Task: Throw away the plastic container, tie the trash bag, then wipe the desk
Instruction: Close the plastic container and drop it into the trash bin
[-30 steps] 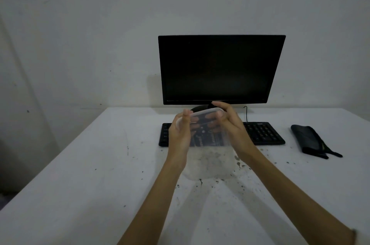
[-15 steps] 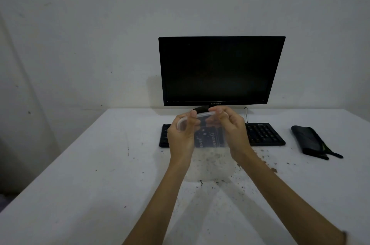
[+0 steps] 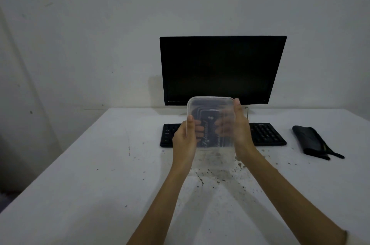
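Observation:
A clear plastic lid (image 3: pixel 210 112) stands tilted up, its flat face toward me, above the clear plastic container (image 3: pixel 215 161) that rests on the white desk (image 3: pixel 90 174). My left hand (image 3: pixel 185 140) grips the lid's left edge. My right hand (image 3: pixel 239 130) grips its right edge. Fingers of both hands show through the plastic behind it. Dark crumbs and stains (image 3: pixel 236 180) are scattered on the desk around the container. No trash bag is in view.
A black monitor (image 3: pixel 222 70) stands at the back against the wall, with a black keyboard (image 3: pixel 266 134) in front of it. A folded black cloth (image 3: pixel 312 142) lies on the desk at the right.
The lid was held nearly flat over the container. Both hands have tilted it upright and raised it, so its face now points at me.

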